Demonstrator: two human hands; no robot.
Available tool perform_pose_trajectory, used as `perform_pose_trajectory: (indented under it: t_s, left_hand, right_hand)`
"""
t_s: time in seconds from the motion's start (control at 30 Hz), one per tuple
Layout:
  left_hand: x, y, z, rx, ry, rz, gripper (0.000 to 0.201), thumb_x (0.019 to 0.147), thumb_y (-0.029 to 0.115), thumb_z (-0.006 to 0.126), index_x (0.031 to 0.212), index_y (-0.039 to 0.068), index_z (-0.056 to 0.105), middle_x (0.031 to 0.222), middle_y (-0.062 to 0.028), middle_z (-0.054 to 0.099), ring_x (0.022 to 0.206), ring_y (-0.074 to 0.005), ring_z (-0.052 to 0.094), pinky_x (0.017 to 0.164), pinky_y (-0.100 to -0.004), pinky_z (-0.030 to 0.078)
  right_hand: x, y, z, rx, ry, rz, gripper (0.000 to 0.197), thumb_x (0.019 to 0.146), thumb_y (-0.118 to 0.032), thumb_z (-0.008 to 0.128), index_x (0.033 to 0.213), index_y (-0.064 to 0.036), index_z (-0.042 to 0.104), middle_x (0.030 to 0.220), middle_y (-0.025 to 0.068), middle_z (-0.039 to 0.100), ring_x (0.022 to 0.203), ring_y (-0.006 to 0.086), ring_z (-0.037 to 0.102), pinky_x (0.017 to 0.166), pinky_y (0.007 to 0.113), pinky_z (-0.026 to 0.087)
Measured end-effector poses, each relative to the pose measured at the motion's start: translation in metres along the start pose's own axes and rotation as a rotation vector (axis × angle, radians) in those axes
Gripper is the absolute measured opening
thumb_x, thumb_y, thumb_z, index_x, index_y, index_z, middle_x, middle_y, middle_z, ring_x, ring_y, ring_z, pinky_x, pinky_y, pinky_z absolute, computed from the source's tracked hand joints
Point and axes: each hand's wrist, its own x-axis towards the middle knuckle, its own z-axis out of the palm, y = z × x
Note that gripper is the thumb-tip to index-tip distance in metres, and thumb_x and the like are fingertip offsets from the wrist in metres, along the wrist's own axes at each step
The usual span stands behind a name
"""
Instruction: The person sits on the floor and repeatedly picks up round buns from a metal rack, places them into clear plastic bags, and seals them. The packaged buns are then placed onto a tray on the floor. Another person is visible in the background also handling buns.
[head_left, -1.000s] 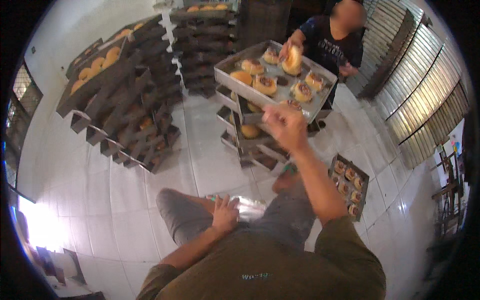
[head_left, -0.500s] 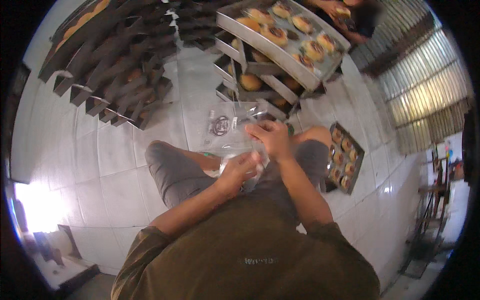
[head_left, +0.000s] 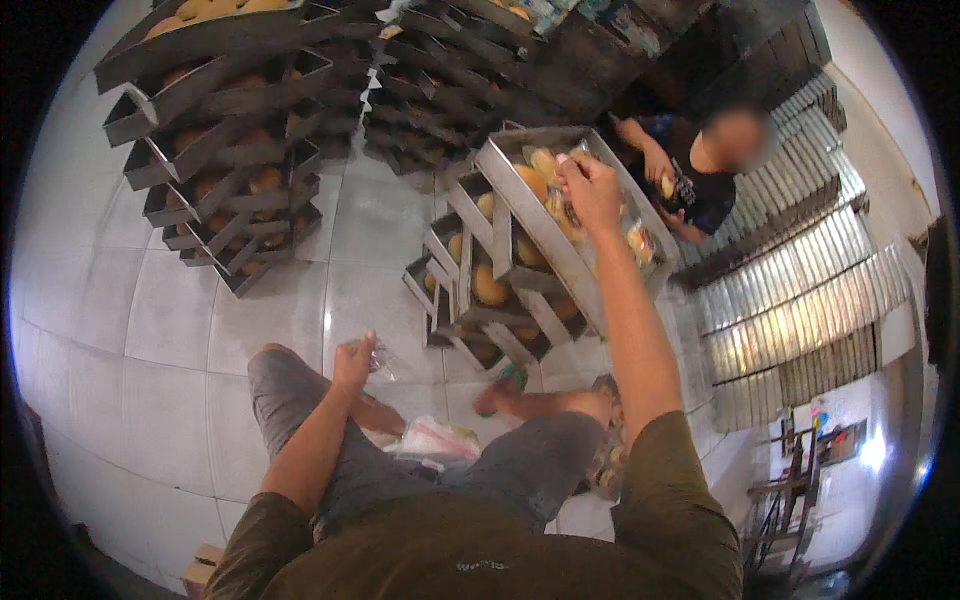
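My right hand [head_left: 590, 190] is over the top metal tray [head_left: 535, 220] of a stack, its fingers curled down among the filled buns [head_left: 640, 240]. Whatever is between its fingertips is hidden by the hand. My left hand [head_left: 350, 365] is above my left knee, closed on a clear plastic bag [head_left: 383, 362] that hangs from the fingers. Between my legs lies a white plastic packet [head_left: 437, 440] with a red line. The buns in the top tray have dark and orange toppings; some look glossy, as if wrapped.
Crossed trays [head_left: 490, 285] of buns stand under the top one. Another tall stack of trays [head_left: 225, 190] rises at the left. A tray of buns [head_left: 605, 465] lies beside my right leg. Across the stack a person [head_left: 690, 170] holds a bun. Metal trays [head_left: 800, 280] are piled at the right.
My right hand has left the clear bags in front of me and reached up to the top tray. My left hand has moved left with a clear bag. The view has shifted, showing the other person more fully.
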Motion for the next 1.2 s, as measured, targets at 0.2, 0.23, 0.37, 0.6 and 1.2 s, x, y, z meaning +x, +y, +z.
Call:
perform_pose_trajectory:
  t_s: [0.2,0.23,0.37,0.6,1.2]
  left_hand:
    - [0.021,-0.049,-0.006,0.047,0.013,-0.046,0.054,0.096,0.05,0.064,0.08,0.0,0.075,0.068,-0.009,0.067,0.057,-0.0174,0.059,0.055,-0.034,0.047]
    - [0.02,-0.051,-0.01,0.044,0.035,-0.072,0.055,0.095,0.051,0.066,0.081,-0.002,0.075,0.071,-0.0112,0.069,0.059,-0.0176,0.06,0.055,-0.0335,0.048]
    - [0.038,-0.074,0.002,-0.051,-0.078,-0.396,0.065,0.097,0.06,0.057,0.082,-0.001,0.072,0.07,-0.0101,0.065,0.06,-0.0172,0.06,0.051,-0.0352,0.044]
    - [0.035,-0.061,-0.008,-0.76,-0.051,-0.525,0.054,0.101,0.061,0.05,0.097,0.009,0.063,0.073,-0.0022,0.058,0.054,-0.0128,0.049,0.045,-0.0303,0.036]
    - [-0.148,0.177,0.115,-0.588,-0.219,-0.117,0.059,0.109,0.054,0.035,0.098,0.005,0.065,0.086,-0.0008,0.063,0.073,-0.0099,0.053,0.066,-0.0262,0.046]
  right_hand:
    - [0.089,0.032,0.042,0.061,-0.611,0.485,0.03,0.086,-0.029,0.077,0.074,-0.005,0.065,0.06,0.0023,0.054,0.062,0.0097,0.056,0.053,0.026,0.041]
    - [0.097,0.025,0.051,-0.083,-0.698,0.488,0.029,0.085,-0.029,0.078,0.074,-0.0051,0.066,0.063,0.002,0.055,0.064,0.0094,0.056,0.052,0.026,0.041]
    - [0.106,0.059,0.021,-0.306,-0.642,0.4,0.031,0.08,-0.032,0.08,0.085,-0.0031,0.068,0.08,0.0038,0.062,0.07,0.0122,0.058,0.054,0.03,0.043]
    - [-0.067,-0.012,-0.038,0.951,-0.006,0.274,0.047,0.093,-0.037,0.069,0.126,-0.0051,0.062,0.117,0.0103,0.069,0.105,0.025,0.068,0.085,0.05,0.059]
    - [-0.339,-0.062,-0.002,0.581,0.251,0.103,0.041,0.083,-0.015,0.082,0.115,0.0044,0.065,0.105,0.0133,0.072,0.093,0.022,0.071,0.084,0.034,0.058]
